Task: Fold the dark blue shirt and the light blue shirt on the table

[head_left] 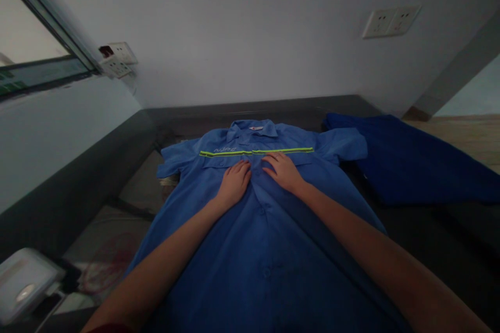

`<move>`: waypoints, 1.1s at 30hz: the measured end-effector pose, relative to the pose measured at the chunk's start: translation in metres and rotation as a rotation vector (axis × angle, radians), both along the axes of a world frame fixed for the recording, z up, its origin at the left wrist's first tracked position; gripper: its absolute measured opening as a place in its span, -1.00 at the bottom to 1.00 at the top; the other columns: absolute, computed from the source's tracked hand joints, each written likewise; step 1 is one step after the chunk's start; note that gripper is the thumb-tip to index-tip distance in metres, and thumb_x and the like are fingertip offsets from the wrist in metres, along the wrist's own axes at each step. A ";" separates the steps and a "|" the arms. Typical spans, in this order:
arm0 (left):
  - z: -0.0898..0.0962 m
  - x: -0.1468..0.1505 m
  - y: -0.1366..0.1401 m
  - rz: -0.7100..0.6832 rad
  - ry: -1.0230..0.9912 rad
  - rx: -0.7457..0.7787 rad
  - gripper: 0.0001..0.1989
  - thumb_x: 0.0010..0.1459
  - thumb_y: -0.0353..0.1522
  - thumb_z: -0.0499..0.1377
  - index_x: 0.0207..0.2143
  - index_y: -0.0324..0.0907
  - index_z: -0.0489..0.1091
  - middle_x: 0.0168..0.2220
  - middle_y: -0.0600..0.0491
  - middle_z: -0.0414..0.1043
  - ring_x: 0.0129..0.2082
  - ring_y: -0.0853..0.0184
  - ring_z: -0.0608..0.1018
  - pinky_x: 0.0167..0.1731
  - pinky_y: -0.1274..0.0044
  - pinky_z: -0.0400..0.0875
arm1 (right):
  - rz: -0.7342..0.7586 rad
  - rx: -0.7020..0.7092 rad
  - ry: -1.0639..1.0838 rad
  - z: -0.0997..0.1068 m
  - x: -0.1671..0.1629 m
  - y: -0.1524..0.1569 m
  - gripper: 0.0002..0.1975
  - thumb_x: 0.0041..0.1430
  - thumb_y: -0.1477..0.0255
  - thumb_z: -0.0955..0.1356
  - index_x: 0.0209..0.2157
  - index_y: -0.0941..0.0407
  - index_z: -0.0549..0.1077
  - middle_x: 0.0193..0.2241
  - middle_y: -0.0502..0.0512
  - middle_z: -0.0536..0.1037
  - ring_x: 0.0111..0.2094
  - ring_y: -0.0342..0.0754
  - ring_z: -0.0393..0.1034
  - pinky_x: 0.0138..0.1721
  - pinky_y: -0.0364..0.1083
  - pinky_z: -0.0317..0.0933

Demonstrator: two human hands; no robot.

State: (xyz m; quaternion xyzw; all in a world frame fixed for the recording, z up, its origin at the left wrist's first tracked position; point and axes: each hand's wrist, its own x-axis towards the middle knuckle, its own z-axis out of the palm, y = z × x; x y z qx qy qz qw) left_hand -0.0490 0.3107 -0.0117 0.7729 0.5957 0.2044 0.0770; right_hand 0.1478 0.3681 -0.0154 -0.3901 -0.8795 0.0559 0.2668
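Blue short-sleeved shirt (262, 234) lies front up; left hand (235, 181), fingers together, and right hand (284, 171), fingers slightly spread, rest flattened on its chest.

A blue short-sleeved button-front shirt (250, 250) lies front up on a dark surface (414, 234), its collar (269, 129) at the far end. The left hand (234, 182) and right hand (285, 171) rest flattened on its chest, near a yellow-green stripe (222, 154). A darker blue cloth (414, 161) lies at right, and wall sockets (391, 22) show on the pale wall (250, 36) behind.
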 end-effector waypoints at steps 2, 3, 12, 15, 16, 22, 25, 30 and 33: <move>-0.001 -0.003 -0.002 0.000 0.064 -0.020 -0.62 0.33 -0.31 -0.11 0.16 -0.09 0.21 0.24 -0.04 0.18 0.27 0.21 0.17 0.20 0.20 0.04 | -0.025 0.044 -0.090 0.000 0.000 -0.002 -0.63 0.26 0.33 0.28 0.06 0.15 0.39 0.10 0.28 0.36 0.12 0.15 0.15 0.11 0.11 0.06; -0.001 -0.006 -0.003 -0.005 0.093 -0.023 -0.60 0.33 -0.29 -0.11 0.18 -0.07 0.19 0.26 -0.03 0.15 0.28 0.20 0.14 0.21 0.17 0.01 | -0.028 0.065 -0.121 0.000 0.000 -0.003 -0.61 0.26 0.32 0.27 0.08 0.15 0.37 0.12 0.28 0.35 0.14 0.16 0.12 0.13 0.12 0.02; 0.003 -0.022 -0.009 -0.027 0.212 -0.020 -0.55 0.32 -0.24 -0.09 0.23 -0.01 0.13 0.31 0.00 0.04 0.30 0.17 0.09 0.22 0.17 -0.02 | -0.061 0.073 -0.186 0.001 0.000 -0.005 -0.62 0.29 0.30 0.24 0.07 0.14 0.39 0.13 0.26 0.35 0.16 0.15 0.12 0.18 0.17 -0.07; 0.004 -0.020 -0.010 -0.018 0.230 -0.009 -0.55 0.31 -0.25 -0.07 0.22 -0.04 0.15 0.30 -0.02 0.08 0.29 0.17 0.12 0.22 0.17 0.01 | -0.072 0.079 -0.191 0.003 -0.001 -0.006 -0.64 0.28 0.35 0.24 0.05 0.15 0.40 0.12 0.25 0.35 0.16 0.12 0.12 0.17 0.13 -0.03; 0.005 -0.019 -0.010 -0.018 0.227 0.004 -0.56 0.30 -0.26 -0.06 0.22 -0.07 0.17 0.29 -0.04 0.10 0.27 0.16 0.15 0.21 0.18 0.03 | -0.076 0.081 -0.183 0.004 -0.001 -0.008 -0.65 0.28 0.37 0.24 0.05 0.15 0.41 0.12 0.24 0.36 0.16 0.11 0.13 0.17 0.12 -0.01; 0.017 -0.030 -0.020 -0.018 0.130 0.142 -0.63 0.26 -0.31 0.00 0.09 -0.12 0.30 0.17 -0.05 0.28 0.13 0.17 0.34 0.12 0.30 0.22 | -0.073 0.047 -0.057 0.024 0.022 -0.026 -0.67 0.28 0.39 0.23 0.03 0.15 0.41 0.09 0.21 0.38 0.13 0.05 0.18 0.16 0.05 0.06; 0.028 -0.059 -0.022 0.081 0.138 0.199 -0.63 0.22 -0.36 0.00 0.07 -0.11 0.31 0.12 -0.04 0.32 0.11 0.16 0.35 0.10 0.29 0.22 | -0.162 0.003 -0.080 0.037 0.058 -0.032 -0.69 0.25 0.42 0.24 -0.01 0.16 0.42 0.02 0.21 0.43 0.07 0.05 0.25 0.11 0.02 0.12; 0.039 -0.130 -0.026 0.444 0.275 0.084 -0.63 0.19 -0.29 0.01 0.01 -0.19 0.34 -0.05 -0.14 0.39 -0.04 0.08 0.44 -0.06 0.31 0.33 | -0.576 -0.185 -0.311 0.051 0.136 -0.035 -0.77 0.25 0.40 0.21 -0.20 0.12 0.47 -0.20 0.17 0.52 -0.19 0.09 0.43 -0.19 0.00 0.27; 0.033 -0.150 -0.034 0.506 0.328 -0.083 -0.55 0.22 -0.18 -0.03 0.04 -0.26 0.31 -0.11 -0.19 0.40 -0.12 0.07 0.48 -0.13 0.33 0.36 | -0.697 -0.251 -0.374 0.050 0.159 -0.038 -0.71 0.28 0.29 0.20 -0.09 0.11 0.41 -0.21 0.20 0.53 -0.22 0.11 0.45 -0.25 -0.01 0.26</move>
